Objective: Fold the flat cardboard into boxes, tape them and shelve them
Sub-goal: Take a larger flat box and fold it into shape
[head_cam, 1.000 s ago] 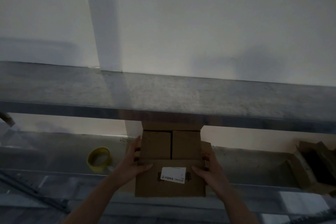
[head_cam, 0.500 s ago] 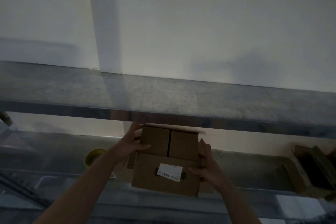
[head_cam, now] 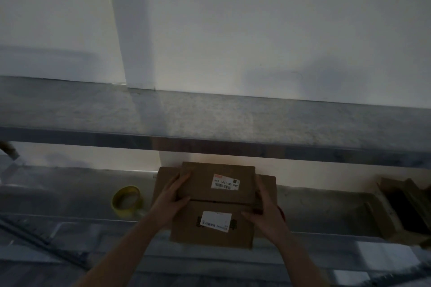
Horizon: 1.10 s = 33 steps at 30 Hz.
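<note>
Here, a box (head_cam: 210, 239) was held at 6 o'clock, over the lower shelf (head_cam: 326, 207). The left hand (head_cam: 171, 198) pressed spread fingers on its top flap; the right hand (head_cam: 268, 212) gripped its 3 o'clock edge. A tape roll (head_cam: 127, 200) lay at its 9 o'clock.

left hand (head_cam: 171, 201), right hand (head_cam: 268, 213), on cardboard box (head_cam: 186, 230)
</note>
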Motion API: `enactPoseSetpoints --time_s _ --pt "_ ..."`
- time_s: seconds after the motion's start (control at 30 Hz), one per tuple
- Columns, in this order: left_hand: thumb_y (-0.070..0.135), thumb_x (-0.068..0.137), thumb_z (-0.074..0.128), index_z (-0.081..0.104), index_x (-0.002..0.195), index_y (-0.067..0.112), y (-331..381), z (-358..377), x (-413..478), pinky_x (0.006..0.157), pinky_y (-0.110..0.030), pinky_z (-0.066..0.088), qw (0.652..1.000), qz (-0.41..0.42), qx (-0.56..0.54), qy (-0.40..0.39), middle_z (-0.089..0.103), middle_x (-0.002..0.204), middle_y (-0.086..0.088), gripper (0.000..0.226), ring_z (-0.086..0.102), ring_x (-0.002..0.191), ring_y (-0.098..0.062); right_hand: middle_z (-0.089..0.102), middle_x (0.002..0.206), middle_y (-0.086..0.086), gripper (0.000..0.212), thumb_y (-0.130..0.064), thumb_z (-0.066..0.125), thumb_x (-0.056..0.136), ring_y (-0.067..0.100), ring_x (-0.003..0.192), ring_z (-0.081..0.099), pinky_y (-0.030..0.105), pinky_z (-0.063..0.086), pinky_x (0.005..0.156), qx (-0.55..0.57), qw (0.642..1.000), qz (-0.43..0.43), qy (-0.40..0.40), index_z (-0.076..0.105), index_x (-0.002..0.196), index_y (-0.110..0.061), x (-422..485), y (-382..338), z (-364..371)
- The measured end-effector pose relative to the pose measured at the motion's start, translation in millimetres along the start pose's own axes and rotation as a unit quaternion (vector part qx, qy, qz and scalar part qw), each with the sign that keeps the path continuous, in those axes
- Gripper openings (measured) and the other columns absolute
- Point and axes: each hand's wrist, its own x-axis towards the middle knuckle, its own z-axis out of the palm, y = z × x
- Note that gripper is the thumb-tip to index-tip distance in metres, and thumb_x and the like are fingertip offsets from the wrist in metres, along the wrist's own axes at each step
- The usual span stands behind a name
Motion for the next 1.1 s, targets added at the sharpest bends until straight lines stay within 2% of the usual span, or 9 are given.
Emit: enactPoseSetpoints --time_s 0.07,0.1,0.17,0.23,0.4,0.57,0.7,0.93,1.1 --pt "0.023 0.089 0.066 0.031 0.136 0.063 -6 6 -7 0.093 -0.017 0.048 0.998 -0.025 -0.052 -0.013 0.027 0.148 0.010 0.071 0.042 0.124 -0.007 0.034 0.145 -0.015 0.104 -0.027 0.079 0.080 -0.012 0.119 0.046 0.021 0.045 0.103 0.020 1.000 0.001 -0.020 0.003 0.142 -0.062 -4 -1 7" --pt "0.029 0.086 0.069 0.026 0.137 0.065 -9 7 -9 0.092 -0.017 0.048 0.999 -0.026 -0.033 -0.029 0.026 0.147 0.012 0.075 0.042 0.124 -0.007 0.030 0.146 -0.015 0.102 -0.033 0.078 0.080 -0.010 0.124 0.043 0.028 0.043 0.108 0.037 0.999 0.007 -0.024 0.002 0.141 -0.063 -7 -1 10" --pt "0.038 0.082 0.072 0.017 0.139 0.066 -13 10 -11 0.104 -0.031 0.046 0.998 -0.022 0.018 -0.051 0.021 0.150 0.010 0.084 0.036 0.131 -0.014 0.025 0.148 -0.012 0.098 -0.049 0.074 0.077 0.007 0.135 0.035 0.045 0.036 0.114 0.050 0.998 0.020 -0.012 0.000 0.139 -0.065 -12 -2 15" --pt "0.038 0.083 0.072 0.015 0.139 0.066 -13 13 -11 0.109 -0.042 0.041 0.998 -0.022 0.042 -0.038 0.020 0.152 0.008 0.085 0.034 0.134 -0.018 0.026 0.152 -0.009 0.092 -0.045 0.070 0.084 0.015 0.140 0.031 0.049 0.034 0.115 0.022 1.000 0.015 0.016 -0.001 0.139 -0.063 -14 -2 15" --pt "0.034 0.085 0.071 0.017 0.139 0.066 -7 22 -13 0.092 -0.009 0.045 0.998 -0.003 0.054 -0.029 0.031 0.144 0.012 0.083 0.048 0.119 -0.004 0.026 0.157 -0.004 0.090 -0.037 0.066 0.091 0.021 0.144 0.029 0.054 0.024 0.118 -0.078 0.996 0.024 0.043 -0.003 0.146 -0.055 -20 5 3" --pt "0.038 0.082 0.074 0.021 0.141 0.060 -7 29 -18 0.091 -0.010 0.044 0.997 -0.026 0.062 -0.040 0.042 0.137 0.013 0.082 0.052 0.112 0.000 0.025 0.157 0.000 0.090 -0.035 0.068 0.090 0.024 0.139 0.036 0.050 0.035 0.113 -0.042 0.995 0.086 0.009 0.001 0.147 -0.055 -25 13 -8" --pt "0.037 0.082 0.074 0.024 0.141 0.054 -23 33 -28 0.101 -0.023 0.044 0.994 -0.062 0.080 -0.040 0.047 0.139 0.006 0.079 0.052 0.118 -0.007 0.038 0.152 0.002 0.086 -0.046 0.061 0.092 0.024 0.126 0.052 0.038 0.040 0.106 -0.071 0.984 0.158 -0.035 -0.004 0.147 -0.056 -30 22 5" --pt "0.035 0.079 0.078 0.022 0.141 0.056 -27 30 -21 0.105 -0.036 0.045 0.993 -0.081 0.062 -0.061 0.042 0.140 0.008 0.086 0.050 0.123 -0.013 0.050 0.144 0.000 0.078 -0.053 0.059 0.091 0.022 0.114 0.061 0.039 0.049 0.100 -0.086 0.986 0.140 0.022 0.000 0.142 -0.063 -24 21 13" --pt "0.037 0.081 0.075 0.025 0.142 0.052 -30 30 -15 0.108 -0.032 0.040 0.992 -0.085 0.083 -0.049 0.039 0.147 0.005 0.081 0.046 0.126 -0.012 0.055 0.140 0.000 0.073 -0.058 0.052 0.093 0.019 0.108 0.064 0.037 0.051 0.096 -0.127 0.981 0.143 0.013 0.001 0.146 -0.059 -19 19 14"
